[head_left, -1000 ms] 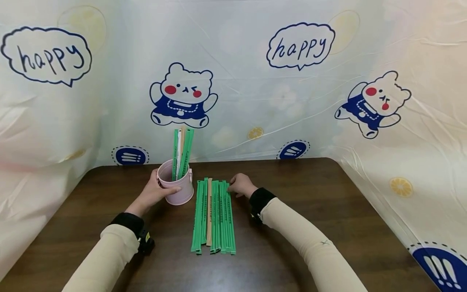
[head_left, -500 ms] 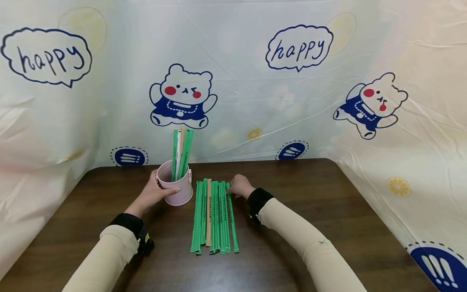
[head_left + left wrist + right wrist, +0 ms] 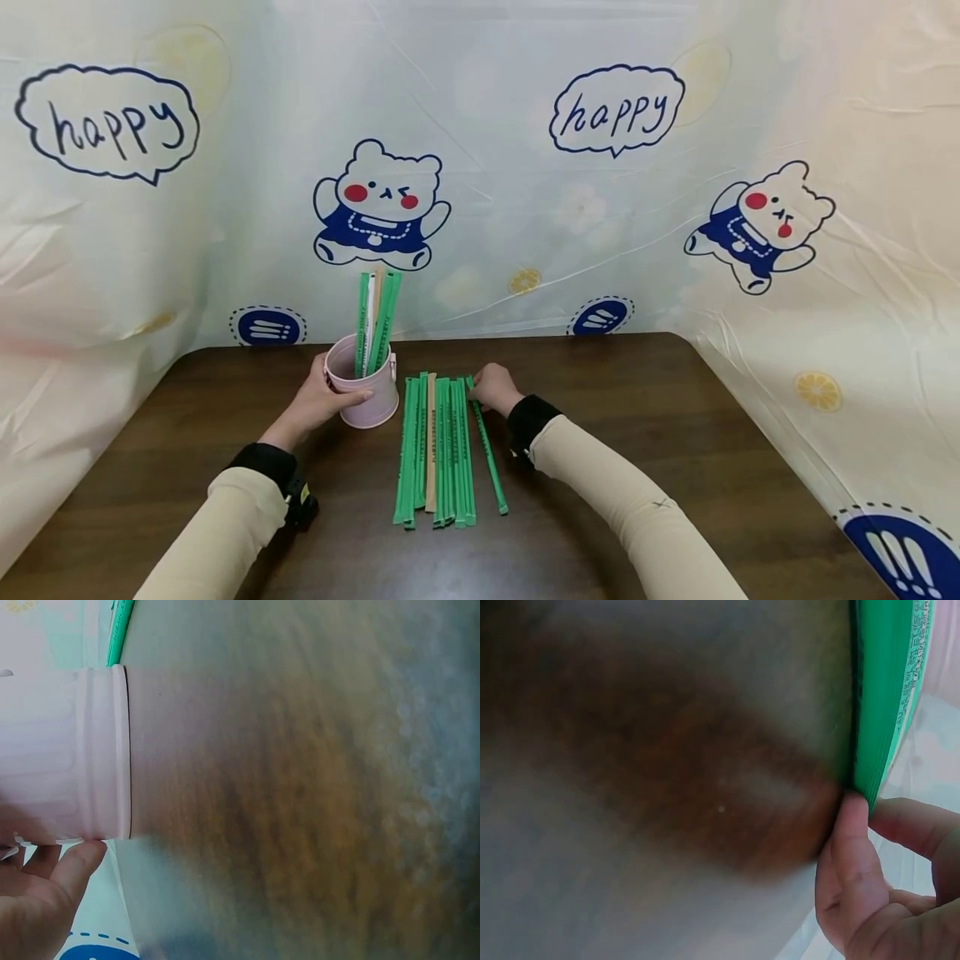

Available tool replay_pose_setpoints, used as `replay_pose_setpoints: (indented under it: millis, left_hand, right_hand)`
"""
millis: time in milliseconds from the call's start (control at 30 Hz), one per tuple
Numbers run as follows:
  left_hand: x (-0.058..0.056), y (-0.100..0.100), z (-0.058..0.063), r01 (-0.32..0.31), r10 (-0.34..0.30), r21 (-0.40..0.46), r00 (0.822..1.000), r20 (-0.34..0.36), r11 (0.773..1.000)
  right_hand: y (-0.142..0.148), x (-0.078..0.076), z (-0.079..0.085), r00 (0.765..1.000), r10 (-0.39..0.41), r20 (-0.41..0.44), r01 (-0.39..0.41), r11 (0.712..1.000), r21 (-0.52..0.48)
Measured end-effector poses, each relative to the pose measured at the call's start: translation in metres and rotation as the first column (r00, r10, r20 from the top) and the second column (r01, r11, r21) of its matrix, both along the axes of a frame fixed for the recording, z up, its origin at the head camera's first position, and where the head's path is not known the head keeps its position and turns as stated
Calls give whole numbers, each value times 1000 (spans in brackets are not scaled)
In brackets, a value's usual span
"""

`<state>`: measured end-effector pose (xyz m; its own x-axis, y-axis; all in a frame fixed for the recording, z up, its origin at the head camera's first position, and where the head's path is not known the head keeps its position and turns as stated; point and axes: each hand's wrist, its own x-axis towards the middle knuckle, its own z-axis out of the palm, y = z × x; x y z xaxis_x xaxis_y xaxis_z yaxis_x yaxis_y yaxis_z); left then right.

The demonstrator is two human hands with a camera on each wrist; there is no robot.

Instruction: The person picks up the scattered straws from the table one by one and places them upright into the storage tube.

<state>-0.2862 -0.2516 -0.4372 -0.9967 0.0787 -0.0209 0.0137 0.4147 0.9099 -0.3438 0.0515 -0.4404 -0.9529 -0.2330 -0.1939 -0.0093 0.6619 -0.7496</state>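
A small pink bucket point(image 3: 369, 410) stands upright on the table, and my left hand point(image 3: 309, 407) grips its side with the thumb across the front. In the left wrist view my fingers point(image 3: 79, 866) lie against the bucket's wall point(image 3: 52, 750). Several slim wrapped sticks point(image 3: 384, 321), green, white and tan, stand up out of it. To its right a row of long green-wrapped sticks point(image 3: 450, 450) lies side by side, with one tan stick point(image 3: 431, 442) among them. My right hand point(image 3: 495, 388) pinches the far end of a green-wrapped stick point(image 3: 491, 462), angled away from the row.
The dark wooden table point(image 3: 622, 417) has rounded far corners. Behind it hangs a pale printed curtain point(image 3: 495, 192) with bears and speech bubbles, which also runs along both sides.
My right hand has drawn the rightmost green-wrapped stick away from the row, its near end swinging out to the right. My left hand stays on the bucket. The head view has tilted slightly.
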Motion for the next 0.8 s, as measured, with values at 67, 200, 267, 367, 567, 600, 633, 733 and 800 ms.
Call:
replay_pose_setpoints:
  millis: [67,200,267,367,567,600,633,733,800]
  left_hand:
    - [0,0,-1,1,-1,3,1000,7,1000]
    - [0,-1,0,4,-4,6,1000,14,1000]
    - [0,-1,0,5,-5,6,1000,14,1000]
    - [0,0,0,7,-7,5,1000,19,1000]
    - [-1,1,-1,5,-5,3,1000,21,1000]
    - [-1,1,-2,5,-5,6,1000,19,1000]
    - [-1,1,-2,7,-7,9,1000,17,1000]
    - [0,1,-2,5,-5,13,1000,15,1000]
    - [0,0,-2,4,-4,12,1000,16,1000]
  right_hand:
    - [2,3,-1,1000,-9,4,9,1000,-29]
    - [6,3,-1,1000,-3,20,5,995,-96]
    - [7,-4,-6,999,-10,39,14,993,-120]
    - [14,-36,-36,999,16,29,-11,989,-150]
    - [31,-116,-103,998,44,55,-29,967,-253]
    - [30,-110,-87,998,35,56,-19,966,-258]
    - [28,-96,-63,999,17,49,-4,968,-252]
    - [16,-52,18,998,-48,32,54,966,-252]
    - [10,-32,59,996,-86,-4,81,954,-288]
